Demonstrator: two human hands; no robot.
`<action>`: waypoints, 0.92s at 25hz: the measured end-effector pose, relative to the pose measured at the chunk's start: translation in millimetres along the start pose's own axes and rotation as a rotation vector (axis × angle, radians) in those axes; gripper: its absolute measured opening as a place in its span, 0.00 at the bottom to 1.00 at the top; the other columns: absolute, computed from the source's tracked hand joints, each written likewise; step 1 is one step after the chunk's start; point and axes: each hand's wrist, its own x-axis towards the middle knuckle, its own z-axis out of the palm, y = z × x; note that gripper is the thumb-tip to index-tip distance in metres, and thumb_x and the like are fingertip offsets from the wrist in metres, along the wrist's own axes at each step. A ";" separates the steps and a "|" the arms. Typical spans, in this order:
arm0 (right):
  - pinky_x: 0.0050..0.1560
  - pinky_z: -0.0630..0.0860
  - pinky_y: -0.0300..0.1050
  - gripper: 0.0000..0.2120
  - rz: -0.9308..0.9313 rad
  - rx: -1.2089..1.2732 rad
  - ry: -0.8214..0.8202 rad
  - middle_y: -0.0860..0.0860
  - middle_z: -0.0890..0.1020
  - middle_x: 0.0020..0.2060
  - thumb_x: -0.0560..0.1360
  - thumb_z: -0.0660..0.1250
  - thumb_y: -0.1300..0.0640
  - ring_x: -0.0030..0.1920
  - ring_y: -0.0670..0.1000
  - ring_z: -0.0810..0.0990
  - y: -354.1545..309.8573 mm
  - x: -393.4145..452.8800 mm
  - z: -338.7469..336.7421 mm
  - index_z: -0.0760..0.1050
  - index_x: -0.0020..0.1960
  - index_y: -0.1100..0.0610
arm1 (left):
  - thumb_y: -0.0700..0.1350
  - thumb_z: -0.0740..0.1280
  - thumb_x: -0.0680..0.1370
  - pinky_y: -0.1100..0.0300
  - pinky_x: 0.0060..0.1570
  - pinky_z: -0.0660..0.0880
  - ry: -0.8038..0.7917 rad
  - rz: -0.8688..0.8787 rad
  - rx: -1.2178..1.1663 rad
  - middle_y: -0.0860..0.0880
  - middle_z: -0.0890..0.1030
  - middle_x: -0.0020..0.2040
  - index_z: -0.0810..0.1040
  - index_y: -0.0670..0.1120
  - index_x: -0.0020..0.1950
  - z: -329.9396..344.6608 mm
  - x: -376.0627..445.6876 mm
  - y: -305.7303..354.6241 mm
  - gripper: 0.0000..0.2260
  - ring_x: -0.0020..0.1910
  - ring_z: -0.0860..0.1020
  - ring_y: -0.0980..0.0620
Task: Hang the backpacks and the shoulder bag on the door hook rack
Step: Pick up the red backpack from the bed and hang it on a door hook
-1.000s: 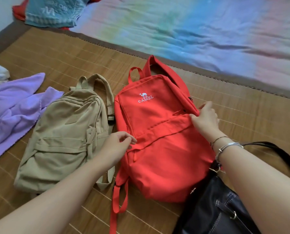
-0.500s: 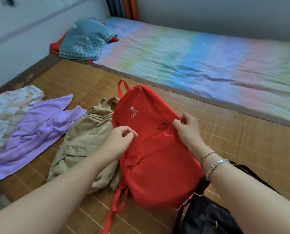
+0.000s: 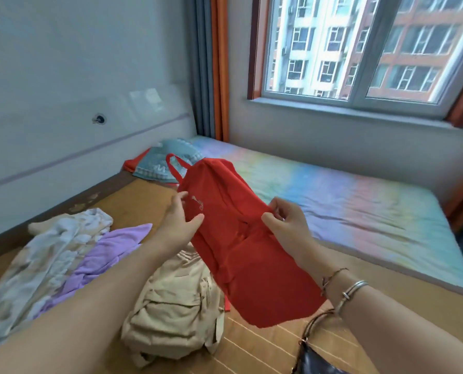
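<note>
— Two backpacks I count here: one red backpack (image 3: pixel 241 249) and one beige backpack (image 3: pixel 175 306). Do you see the same?

— Yes, two. And one black shoulder bag (image 3: pixel 315 359), at the near edge of the bed, only partly in view. So three bags in total. I see no hook rack and no door.

— Where is the red one?

— It is lifted above the bamboo mat (image 3: pixel 265 344), over the beige backpack, which lies flat on the mat. Both hands hold it. The left hand (image 3: pixel 180 224) grasps the cloth on one side, thumb in front and fingers behind. The right hand (image 3: pixel 285 225) pinches the other side with curled fingers.

— What can go wrong, in your opinion?

— The hands hold only thin fabric, not the top loop (image 3: pixel 175 166). I think the cloth may slip and the bag may fall on the beige one. Also, its straps hang below, out of sight, so they may catch on something when it is carried away.

— Other things?

— Near the left edge of the bed lie one purple cloth (image 3: pixel 105 255) and one pale patterned cloth (image 3: pixel 49 255). At the far corner, one teal pillow (image 3: pixel 165 163).
</note>
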 end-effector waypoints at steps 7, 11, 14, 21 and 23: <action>0.32 0.60 0.46 0.08 0.073 -0.024 0.192 0.53 0.62 0.27 0.63 0.62 0.59 0.30 0.48 0.61 -99.7 -79.9 -35.2 0.64 0.28 0.52 | 0.60 0.69 0.70 0.49 0.62 0.71 -0.141 0.004 -0.161 0.42 0.73 0.66 0.61 0.49 0.67 -62.7 11.2 36.2 0.32 0.60 0.74 0.44; 0.26 0.61 0.39 0.07 0.146 -0.039 0.273 0.52 0.64 0.27 0.62 0.62 0.57 0.27 0.46 0.63 -119.5 -145.2 -67.0 0.65 0.27 0.52 | 0.75 0.63 0.54 0.53 0.47 0.74 -0.236 -0.104 -0.249 0.48 0.73 0.59 0.63 0.48 0.61 -47.5 -1.1 58.3 0.45 0.56 0.76 0.44; 0.27 0.64 0.40 0.07 0.193 -0.002 0.303 0.48 0.67 0.24 0.63 0.63 0.58 0.25 0.44 0.65 -132.0 -196.7 -105.5 0.66 0.28 0.52 | 0.76 0.62 0.52 0.47 0.61 0.72 -0.347 -0.142 -0.207 0.42 0.70 0.68 0.56 0.47 0.72 -4.9 -35.8 72.8 0.56 0.63 0.73 0.41; 0.28 0.64 0.33 0.10 0.256 -0.123 0.537 0.44 0.73 0.25 0.66 0.62 0.60 0.25 0.40 0.67 -174.5 -361.9 -226.9 0.66 0.27 0.52 | 0.73 0.64 0.62 0.51 0.51 0.74 -0.651 0.095 -0.277 0.43 0.76 0.58 0.59 0.50 0.59 87.6 -185.5 171.8 0.37 0.49 0.77 0.46; 0.27 0.64 0.34 0.10 0.305 -0.158 0.603 0.42 0.69 0.22 0.65 0.62 0.60 0.24 0.41 0.66 -180.4 -410.6 -259.0 0.64 0.27 0.52 | 0.70 0.65 0.65 0.55 0.43 0.73 -0.690 0.172 -0.315 0.48 0.76 0.49 0.59 0.53 0.55 103.4 -229.9 199.4 0.30 0.42 0.76 0.51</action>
